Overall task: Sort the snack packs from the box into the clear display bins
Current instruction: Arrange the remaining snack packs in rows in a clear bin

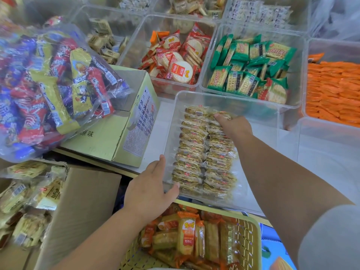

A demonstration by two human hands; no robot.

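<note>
A clear display bin (pixel 173 117) sits in front of me with two neat rows of clear-wrapped golden snack packs (pixel 192 151) inside. My left hand (pixel 150 190) grips the bin's near left corner, thumb on the wall. My right hand (pixel 232 126) reaches into the bin and pinches a snack pack (pixel 221 115) at the far end of the right row. The brown cardboard box (pixel 83 201) at the lower left holds more of these snack packs (pixel 33 193).
Filled clear bins stand behind: red round crackers (pixel 175 61), green crackers (pixel 251 69), orange packs (pixel 331 90). A bag of mixed colourful snacks (pixel 48 84) rests on a yellow-green carton (pixel 116 133). A yellow basket (pixel 251 236) of orange snacks sits below.
</note>
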